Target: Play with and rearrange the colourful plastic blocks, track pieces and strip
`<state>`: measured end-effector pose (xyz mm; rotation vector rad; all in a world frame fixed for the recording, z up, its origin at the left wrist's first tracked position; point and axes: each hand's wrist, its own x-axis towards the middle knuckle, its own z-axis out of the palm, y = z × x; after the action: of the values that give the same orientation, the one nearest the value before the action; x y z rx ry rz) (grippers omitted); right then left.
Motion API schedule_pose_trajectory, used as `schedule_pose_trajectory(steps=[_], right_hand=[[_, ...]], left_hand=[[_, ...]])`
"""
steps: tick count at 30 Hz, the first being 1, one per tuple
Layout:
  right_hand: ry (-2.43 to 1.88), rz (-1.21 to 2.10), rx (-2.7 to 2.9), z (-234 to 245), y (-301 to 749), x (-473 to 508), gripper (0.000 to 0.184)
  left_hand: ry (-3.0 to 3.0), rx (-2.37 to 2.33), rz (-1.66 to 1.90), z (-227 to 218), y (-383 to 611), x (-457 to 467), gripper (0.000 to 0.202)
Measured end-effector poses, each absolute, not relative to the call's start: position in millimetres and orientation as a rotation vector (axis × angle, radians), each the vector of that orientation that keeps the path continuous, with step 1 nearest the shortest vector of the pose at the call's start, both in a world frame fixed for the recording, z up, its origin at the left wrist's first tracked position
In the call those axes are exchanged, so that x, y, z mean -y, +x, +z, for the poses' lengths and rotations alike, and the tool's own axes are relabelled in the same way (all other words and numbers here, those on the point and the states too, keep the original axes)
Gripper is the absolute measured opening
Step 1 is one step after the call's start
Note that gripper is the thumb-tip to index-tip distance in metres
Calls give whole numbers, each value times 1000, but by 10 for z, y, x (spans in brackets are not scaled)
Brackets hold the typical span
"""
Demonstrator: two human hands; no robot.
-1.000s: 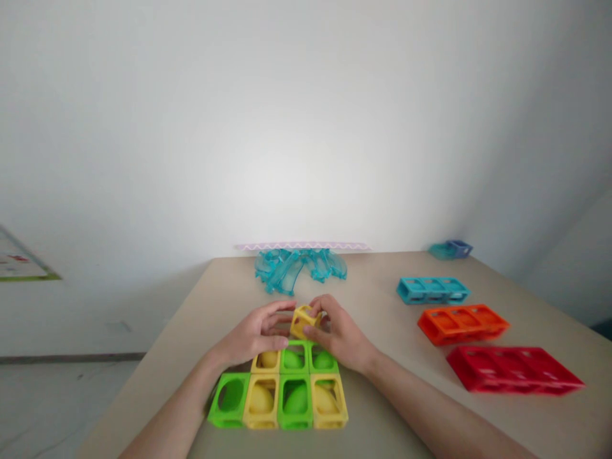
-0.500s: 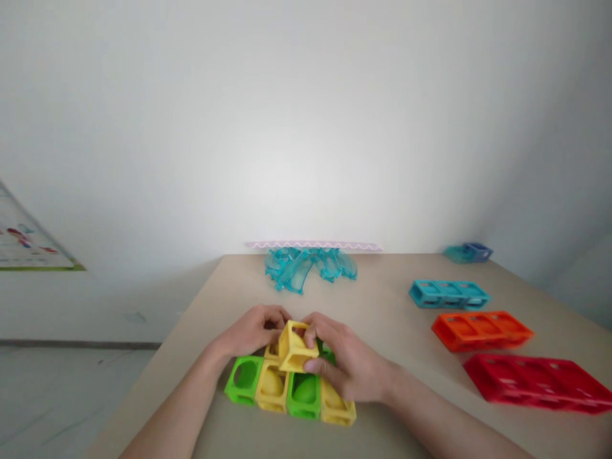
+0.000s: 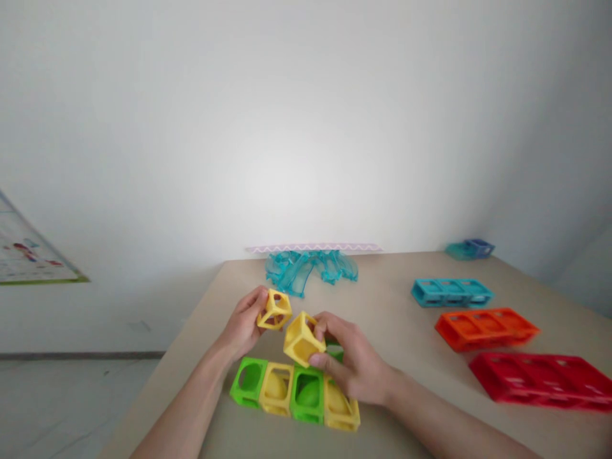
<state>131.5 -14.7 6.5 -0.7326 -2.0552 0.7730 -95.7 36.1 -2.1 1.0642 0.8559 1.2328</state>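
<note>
My left hand (image 3: 243, 325) is closed on a small yellow cube block (image 3: 275, 310) with cut-out faces, raised above the table. A second yellow cube block (image 3: 301, 340), tilted, is pinched between the thumb and fingers of my right hand (image 3: 351, 363). The two cubes are apart. Below them lies a row of joined blocks: a green one (image 3: 248, 382) at the left end, then a yellow one (image 3: 277, 387), another green one (image 3: 307, 395) and a yellow one (image 3: 341, 405). A bit of green shows behind my right fingers, mostly hidden.
On the right of the table (image 3: 382, 306) lie three-block rows in teal (image 3: 452, 292), orange (image 3: 486, 327) and red (image 3: 542, 380). Translucent teal pieces (image 3: 306, 271) lie at the back by the wall. A dark blue block (image 3: 479, 248) sits in the back right corner.
My left hand has lifted a yellow cube up and away from behind the row. The yellow cube in my right hand has turned and shifted slightly right.
</note>
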Motion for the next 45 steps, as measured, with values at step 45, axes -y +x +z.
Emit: schedule_pose_trajectory(steps=[45], right_hand=[[-1035,596,1870,171,1362,81,45]], left_hand=[[2038,-823,992,167,-897,-159,16]])
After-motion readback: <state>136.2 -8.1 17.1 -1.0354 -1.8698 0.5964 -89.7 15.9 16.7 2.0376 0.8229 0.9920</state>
